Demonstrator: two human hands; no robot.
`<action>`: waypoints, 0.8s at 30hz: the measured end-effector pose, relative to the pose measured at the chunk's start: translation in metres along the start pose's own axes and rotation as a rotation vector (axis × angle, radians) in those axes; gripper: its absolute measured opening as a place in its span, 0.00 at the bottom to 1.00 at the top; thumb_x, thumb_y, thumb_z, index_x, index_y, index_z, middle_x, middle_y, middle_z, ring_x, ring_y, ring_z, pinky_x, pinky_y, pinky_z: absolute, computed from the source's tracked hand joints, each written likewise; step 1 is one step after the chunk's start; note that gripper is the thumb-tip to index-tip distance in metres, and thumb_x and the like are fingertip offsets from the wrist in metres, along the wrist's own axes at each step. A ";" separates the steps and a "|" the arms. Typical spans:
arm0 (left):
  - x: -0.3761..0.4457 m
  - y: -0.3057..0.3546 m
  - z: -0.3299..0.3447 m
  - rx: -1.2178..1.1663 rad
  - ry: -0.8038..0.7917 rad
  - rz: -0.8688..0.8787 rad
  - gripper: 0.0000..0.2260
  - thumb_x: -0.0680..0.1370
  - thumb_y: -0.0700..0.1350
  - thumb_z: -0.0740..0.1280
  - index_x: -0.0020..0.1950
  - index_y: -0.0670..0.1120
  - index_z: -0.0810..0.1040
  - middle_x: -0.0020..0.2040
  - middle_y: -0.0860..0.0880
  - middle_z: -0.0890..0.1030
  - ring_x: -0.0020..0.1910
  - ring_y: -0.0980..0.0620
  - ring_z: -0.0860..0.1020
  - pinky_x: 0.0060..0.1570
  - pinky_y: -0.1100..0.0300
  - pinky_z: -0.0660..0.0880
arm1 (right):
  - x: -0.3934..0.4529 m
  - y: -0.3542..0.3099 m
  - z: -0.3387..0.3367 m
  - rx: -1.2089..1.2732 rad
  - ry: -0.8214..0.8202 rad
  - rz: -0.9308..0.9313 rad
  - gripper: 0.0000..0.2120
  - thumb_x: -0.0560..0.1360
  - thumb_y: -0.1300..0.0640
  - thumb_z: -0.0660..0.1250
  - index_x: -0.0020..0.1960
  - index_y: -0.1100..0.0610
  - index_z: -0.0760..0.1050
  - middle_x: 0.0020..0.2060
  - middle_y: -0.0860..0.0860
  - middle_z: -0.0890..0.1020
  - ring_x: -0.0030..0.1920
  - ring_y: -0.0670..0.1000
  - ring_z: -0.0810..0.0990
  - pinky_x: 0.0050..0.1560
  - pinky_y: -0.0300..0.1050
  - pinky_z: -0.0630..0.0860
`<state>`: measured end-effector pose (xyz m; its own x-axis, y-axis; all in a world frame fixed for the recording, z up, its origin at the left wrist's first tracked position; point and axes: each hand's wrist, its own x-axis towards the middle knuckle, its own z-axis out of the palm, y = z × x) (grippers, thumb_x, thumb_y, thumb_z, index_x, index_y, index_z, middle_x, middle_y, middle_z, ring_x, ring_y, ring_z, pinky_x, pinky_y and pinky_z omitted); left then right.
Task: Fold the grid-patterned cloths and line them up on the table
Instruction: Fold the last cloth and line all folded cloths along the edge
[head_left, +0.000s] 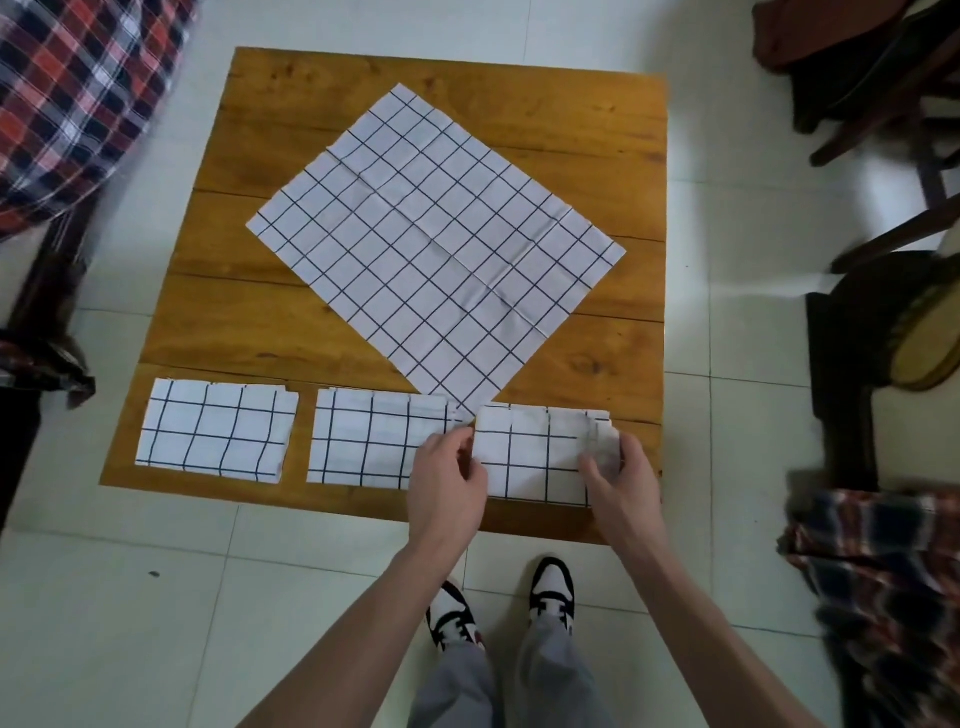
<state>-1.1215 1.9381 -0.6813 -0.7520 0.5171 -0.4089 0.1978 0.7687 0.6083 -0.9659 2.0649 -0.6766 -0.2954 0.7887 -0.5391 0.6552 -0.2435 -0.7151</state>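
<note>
Both our hands are on the rightmost folded cloth (535, 457) at the table's near edge — left hand (447, 483) has curled fingers pinching its left edge, right hand (618, 478) grips the right edge, where it's blurry. Biggest thing on the wooden table (218, 291) is the unfolded grid cloth (436, 244), spread out diamond-wise. Then the row of folded ones — middle folded cloth (369, 441) and left folded cloth (218, 428) — side by side, small gaps between.
</note>
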 end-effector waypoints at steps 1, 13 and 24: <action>0.001 -0.002 -0.001 0.011 -0.001 0.005 0.19 0.82 0.43 0.69 0.73 0.51 0.76 0.62 0.53 0.78 0.61 0.53 0.77 0.59 0.55 0.81 | -0.001 0.000 0.002 -0.008 -0.011 -0.002 0.19 0.80 0.50 0.71 0.69 0.50 0.74 0.57 0.44 0.83 0.58 0.49 0.82 0.59 0.57 0.83; 0.013 -0.026 -0.019 0.021 0.047 0.033 0.18 0.80 0.41 0.70 0.70 0.49 0.78 0.59 0.52 0.77 0.60 0.52 0.75 0.57 0.57 0.80 | -0.007 -0.013 0.023 0.004 -0.065 -0.006 0.23 0.81 0.49 0.70 0.74 0.51 0.71 0.60 0.45 0.82 0.60 0.50 0.82 0.58 0.59 0.84; 0.018 -0.042 -0.039 0.086 0.035 0.080 0.16 0.81 0.43 0.69 0.69 0.49 0.80 0.59 0.51 0.77 0.61 0.50 0.73 0.60 0.48 0.78 | -0.013 -0.022 0.040 -0.080 -0.051 -0.028 0.21 0.82 0.51 0.69 0.73 0.52 0.72 0.59 0.44 0.81 0.60 0.48 0.81 0.60 0.57 0.83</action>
<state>-1.1679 1.9010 -0.6880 -0.7527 0.5661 -0.3361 0.3104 0.7554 0.5771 -1.0040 2.0370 -0.6715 -0.3480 0.7642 -0.5430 0.6989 -0.1745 -0.6936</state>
